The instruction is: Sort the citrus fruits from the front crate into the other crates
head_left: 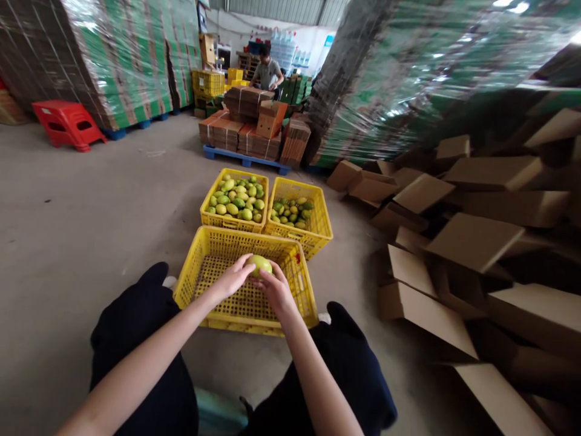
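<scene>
While both hands [236,277] [276,289] curl partway, they hold fruit [260,264].

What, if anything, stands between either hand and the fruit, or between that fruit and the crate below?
Nothing visible: the left hand and right hand both hold the yellow-green fruit. Besides them, no object shows between it and the nearest yellow crate, though they hide part of its floor.

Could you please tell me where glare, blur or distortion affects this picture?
In the head view, glare streaks the right wrapped stack; the cardboard boxes look smeared toward the frame's right edge; wide-angle perspective seems to tilt that stack and the left wrapped stack outward; the held fruit looks comparatively clear.
</scene>
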Motion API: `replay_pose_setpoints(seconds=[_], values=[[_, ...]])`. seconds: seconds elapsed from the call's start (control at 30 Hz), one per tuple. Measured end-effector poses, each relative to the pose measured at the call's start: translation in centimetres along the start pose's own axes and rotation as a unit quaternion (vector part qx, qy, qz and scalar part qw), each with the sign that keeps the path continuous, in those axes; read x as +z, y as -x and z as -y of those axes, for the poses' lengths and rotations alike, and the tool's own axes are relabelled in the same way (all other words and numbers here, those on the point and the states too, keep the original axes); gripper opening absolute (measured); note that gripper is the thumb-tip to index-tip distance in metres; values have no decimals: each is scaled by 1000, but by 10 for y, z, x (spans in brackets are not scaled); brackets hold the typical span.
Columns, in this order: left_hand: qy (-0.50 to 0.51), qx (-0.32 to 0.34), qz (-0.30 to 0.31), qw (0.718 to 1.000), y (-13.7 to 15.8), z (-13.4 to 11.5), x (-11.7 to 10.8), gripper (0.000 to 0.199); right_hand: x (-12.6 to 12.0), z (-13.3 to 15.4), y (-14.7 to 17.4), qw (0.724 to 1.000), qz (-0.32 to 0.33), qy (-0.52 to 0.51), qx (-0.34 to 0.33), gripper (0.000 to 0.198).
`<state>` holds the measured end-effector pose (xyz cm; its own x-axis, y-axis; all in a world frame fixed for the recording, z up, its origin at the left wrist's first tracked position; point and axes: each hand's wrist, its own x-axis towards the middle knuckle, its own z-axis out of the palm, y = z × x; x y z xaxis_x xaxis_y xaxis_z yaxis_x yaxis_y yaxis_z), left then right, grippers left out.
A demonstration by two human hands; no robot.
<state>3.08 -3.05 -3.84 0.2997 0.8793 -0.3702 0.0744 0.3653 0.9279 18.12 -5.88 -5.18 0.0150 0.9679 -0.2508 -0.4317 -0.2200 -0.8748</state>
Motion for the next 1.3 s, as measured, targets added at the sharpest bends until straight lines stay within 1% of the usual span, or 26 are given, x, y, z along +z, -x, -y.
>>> replay_pose_setpoints(seconds=[0.07,0.13,0.2,0.27,0.33,0.4,0.5,0.57,0.63,0.7,0.77,0.87,0.93,1.0,1.07,1.17,1.23,1.3], values=[[-4,-4,27,1000,5,-1,-2,58,-2,2,5,1000,-1,22,-17,55],[8,-5,43,999,10,-3,-3,59,-3,1,9,999,1,42,-31,60],[17,-4,40,999,12,-4,-3,56,-2,-3,12,998,1,46,-30,63],[7,4,23,1000,10,-4,-4,51,2,-9,12,999,-4,42,-11,64],[-21,19,11,1000,4,-2,-6,45,6,-15,11,999,-11,40,14,66],[-51,42,10,998,0,-1,-7,40,9,-19,8,999,-20,41,25,68],[-113,69,12,991,-1,-6,-7,42,11,-19,3,999,-30,39,0,68],[-177,83,6,981,2,-14,-6,48,10,-15,1,999,-31,31,-26,66],[-232,86,2,969,5,-23,-2,50,9,-9,2,999,-30,22,-36,65],[-259,90,13,962,7,-29,2,44,6,-3,8,999,-31,10,-30,63],[-262,108,36,958,9,-31,5,36,3,2,17,999,-34,-7,-19,59],[-235,137,60,961,12,-27,9,31,0,6,30,999,-26,-27,-9,54],[-199,137,62,968,13,-25,7,31,0,7,34,999,-15,-36,-13,50],[-138,129,63,980,13,-23,3,33,2,10,33,999,-4,-39,-34,43],[-48,109,70,990,12,-20,-5,38,4,14,28,997,6,-27,-65,39],[82,54,83,992,10,-12,-18,48,5,19,19,992,2,48,-120,45],[124,16,103,987,10,-5,-23,58,3,19,14,979,-7,120,-163,49],[143,-12,126,982,9,0,-25,69,1,17,11,960,-10,191,-206,48]])
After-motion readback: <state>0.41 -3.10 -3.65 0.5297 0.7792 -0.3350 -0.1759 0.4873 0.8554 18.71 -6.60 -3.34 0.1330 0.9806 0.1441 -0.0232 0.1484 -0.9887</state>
